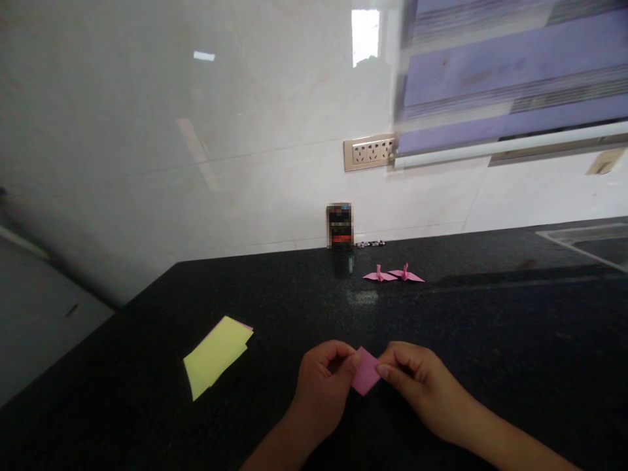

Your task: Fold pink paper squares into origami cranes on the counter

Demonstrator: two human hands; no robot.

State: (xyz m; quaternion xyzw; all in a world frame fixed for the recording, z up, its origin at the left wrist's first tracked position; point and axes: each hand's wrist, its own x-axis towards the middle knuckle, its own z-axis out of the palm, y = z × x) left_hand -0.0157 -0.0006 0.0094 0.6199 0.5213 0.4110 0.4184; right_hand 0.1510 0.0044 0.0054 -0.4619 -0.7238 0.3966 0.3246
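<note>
A small folded square of pink paper [365, 373] is held up over the dark countertop, one corner turned toward me. My left hand [328, 383] pinches its left corner between thumb and forefinger. On the opposite corner, my right hand [417, 379] grips with thumb and forefinger too. Beyond the hands stand two pink paper cranes, a left crane [379, 275] and a right crane [405, 274], with their wings close together. To the left lie loose sheets of yellow paper [218, 356], with a pink edge showing beneath them.
A phone-like upright object [340, 226], blurred out, leans by the wall with a beaded strap [371, 244] beside it. Power sockets [370, 152] are set in the tiled wall, near a purple blind [510, 72]. A sink edge [579, 245] shows at the right.
</note>
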